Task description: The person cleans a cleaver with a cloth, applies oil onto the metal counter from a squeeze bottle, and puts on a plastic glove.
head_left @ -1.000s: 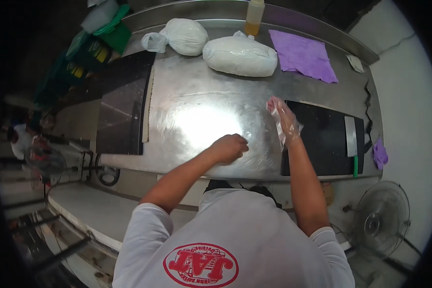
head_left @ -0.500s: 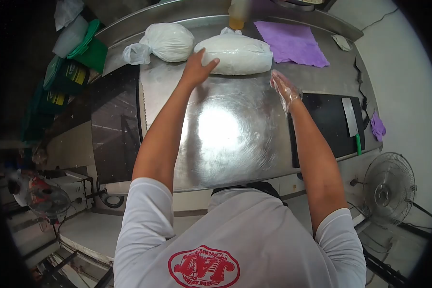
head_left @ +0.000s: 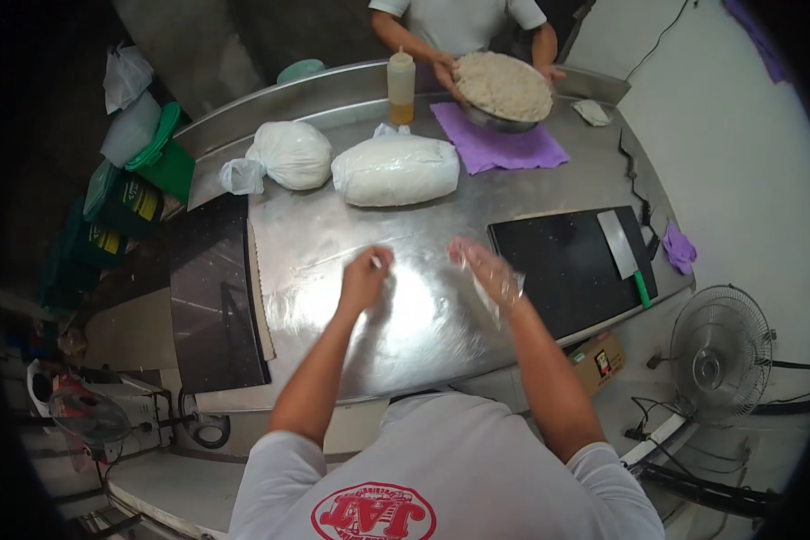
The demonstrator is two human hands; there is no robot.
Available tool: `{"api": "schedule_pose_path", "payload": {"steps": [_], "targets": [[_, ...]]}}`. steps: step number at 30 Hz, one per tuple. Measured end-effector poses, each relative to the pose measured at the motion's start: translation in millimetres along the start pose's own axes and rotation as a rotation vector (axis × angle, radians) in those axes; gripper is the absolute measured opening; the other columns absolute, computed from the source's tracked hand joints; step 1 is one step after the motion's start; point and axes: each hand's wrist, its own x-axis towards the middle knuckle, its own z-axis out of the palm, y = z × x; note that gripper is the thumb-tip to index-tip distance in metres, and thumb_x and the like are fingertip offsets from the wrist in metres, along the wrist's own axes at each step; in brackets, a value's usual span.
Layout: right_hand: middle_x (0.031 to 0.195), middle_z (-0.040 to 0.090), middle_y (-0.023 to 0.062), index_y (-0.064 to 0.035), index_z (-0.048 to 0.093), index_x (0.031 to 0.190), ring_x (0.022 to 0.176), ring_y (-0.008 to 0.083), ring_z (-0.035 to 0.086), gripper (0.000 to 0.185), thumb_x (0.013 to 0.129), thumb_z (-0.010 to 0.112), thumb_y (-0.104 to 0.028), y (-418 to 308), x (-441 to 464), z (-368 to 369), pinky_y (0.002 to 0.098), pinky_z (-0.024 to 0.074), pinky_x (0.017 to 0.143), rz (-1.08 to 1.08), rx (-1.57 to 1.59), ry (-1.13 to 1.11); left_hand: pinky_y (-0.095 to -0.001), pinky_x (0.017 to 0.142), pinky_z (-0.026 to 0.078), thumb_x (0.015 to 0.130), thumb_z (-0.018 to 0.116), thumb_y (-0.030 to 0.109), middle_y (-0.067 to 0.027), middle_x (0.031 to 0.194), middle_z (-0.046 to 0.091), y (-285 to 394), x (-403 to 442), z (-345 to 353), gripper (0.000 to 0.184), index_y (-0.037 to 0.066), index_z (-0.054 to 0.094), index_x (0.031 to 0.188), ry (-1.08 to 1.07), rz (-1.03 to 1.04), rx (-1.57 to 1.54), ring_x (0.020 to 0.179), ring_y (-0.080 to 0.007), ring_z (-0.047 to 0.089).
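The person's left hand (head_left: pixel 362 279) is hovering over the metal surface (head_left: pixel 301 238), fingers half curled; whether it is gripping anything cannot be told. The right hand (head_left: pixel 486 268), wearing a clear plastic glove (head_left: pixel 511 286), is extending its fingers, grasping nothing. A wrapped white bundle (head_left: pixel 394 171) is lying beyond both.

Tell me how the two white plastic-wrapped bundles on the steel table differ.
The left bundle is roundish; the right bundle is long and oblong. The left bundle's gathered plastic end sticks out to the left, the right bundle's at its far side. Both are white, plastic-wrapped and resting on the steel table.
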Motion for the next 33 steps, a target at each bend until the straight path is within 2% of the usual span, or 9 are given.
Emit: {"api": "schedule_pose_path", "payload": {"steps": [6, 9, 16, 18, 20, 21, 23, 26, 33], "targets": [[0.136, 0.056, 0.0139, 0.0025, 0.043, 0.142, 0.129, 0.0243, 0.052, 0.060, 0.104, 0.047, -0.043, 16, -98, 3, 0.0407, 0.0337, 0.114, 0.005, 0.225, -0.176, -0.0237, 0.056, 0.047, 0.099, 0.060, 0.027, 0.0020, 0.078, 0.061, 44, -178, 71, 0.025, 0.005, 0.070, 0.106, -0.221, -0.442, -0.424, 0.063, -0.0058, 0.053], [0.134, 0.057, 0.0141, 0.0026, 0.043, 0.142, 0.127, 0.0241, 0.053, 0.062, 0.103, 0.045, -0.046, 29, -137, -6, 0.0410, 0.0357, 0.112, 0.005, 0.282, -0.258, -0.0236, 0.056, 0.047, 0.100, 0.059, 0.032, 0.0024, 0.075, 0.058, 50, -220, 94, 0.028, 0.005, 0.068, 0.102, -0.285, -0.470, -0.398, 0.063, -0.0058, 0.052], [0.136, 0.053, 0.0164, 0.0023, 0.040, 0.143, 0.128, 0.0251, 0.050, 0.069, 0.102, 0.043, -0.052, 22, -194, -1, 0.0403, 0.0351, 0.111, -0.046, 0.472, -0.488, -0.0242, 0.055, 0.047, 0.102, 0.054, 0.040, 0.0004, 0.068, 0.057, 82, -256, 108, 0.041, 0.005, 0.061, 0.080, -0.165, -0.382, -0.515, 0.059, -0.0079, 0.055], [0.131, 0.054, 0.0157, 0.0029, 0.040, 0.143, 0.119, 0.0239, 0.054, 0.070, 0.102, 0.043, -0.053, 17, -204, 8, 0.0393, 0.0421, 0.103, -0.095, 0.493, -0.507, -0.0246, 0.055, 0.047, 0.102, 0.053, 0.042, -0.0006, 0.067, 0.058, 95, -266, 111, 0.044, 0.007, 0.060, 0.076, -0.143, -0.382, -0.521, 0.058, -0.0095, 0.057], [0.118, 0.056, 0.0126, 0.0029, 0.039, 0.144, 0.101, 0.0205, 0.056, 0.070, 0.102, 0.042, -0.054, 17, -212, 9, 0.0377, 0.0478, 0.090, -0.079, 0.500, -0.579, -0.0239, 0.057, 0.048, 0.103, 0.053, 0.041, -0.0013, 0.071, 0.059, 112, -272, 119, 0.043, 0.006, 0.061, 0.079, -0.142, -0.377, -0.625, 0.061, -0.0092, 0.058], [0.118, 0.056, 0.0126, 0.0029, 0.039, 0.144, 0.101, 0.0205, 0.056, 0.070, 0.102, 0.042, -0.054, 16, -216, 9, 0.0377, 0.0478, 0.090, -0.089, 0.500, -0.583, -0.0239, 0.057, 0.048, 0.103, 0.053, 0.041, -0.0013, 0.071, 0.059, 116, -275, 123, 0.043, 0.006, 0.061, 0.079, -0.139, -0.368, -0.619, 0.061, -0.0092, 0.058], [0.107, 0.055, 0.0060, 0.0004, 0.041, 0.145, 0.097, 0.0151, 0.054, 0.049, 0.108, 0.039, -0.031, 9, -225, 7, 0.0332, 0.0473, 0.091, 0.018, 0.647, -0.662, -0.0243, 0.061, 0.049, 0.104, 0.052, 0.038, -0.0019, 0.077, 0.061, 122, -280, 130, 0.039, 0.005, 0.063, 0.088, -0.112, -0.256, -0.573, 0.067, -0.0095, 0.058], [0.094, 0.049, 0.0027, 0.0008, 0.043, 0.145, 0.083, 0.0124, 0.049, 0.048, 0.108, 0.039, -0.030, -7, -237, -1, 0.0294, 0.0475, 0.077, -0.016, 0.446, -0.595, -0.0250, 0.065, 0.050, 0.105, 0.050, 0.035, -0.0021, 0.084, 0.061, 130, -283, 136, 0.035, 0.004, 0.064, 0.098, -0.146, -0.230, -0.624, 0.074, -0.0097, 0.059], [0.091, 0.049, 0.0022, 0.0015, 0.043, 0.145, 0.080, 0.0123, 0.049, 0.051, 0.107, 0.042, -0.032, -6, -256, -10, 0.0258, 0.0447, 0.072, -0.040, 0.467, -0.491, -0.0248, 0.068, 0.051, 0.106, 0.047, 0.030, -0.0023, 0.088, 0.061, 134, -283, 152, 0.032, 0.004, 0.064, 0.102, -0.220, -0.136, -0.588, 0.077, -0.0097, 0.058]]}}
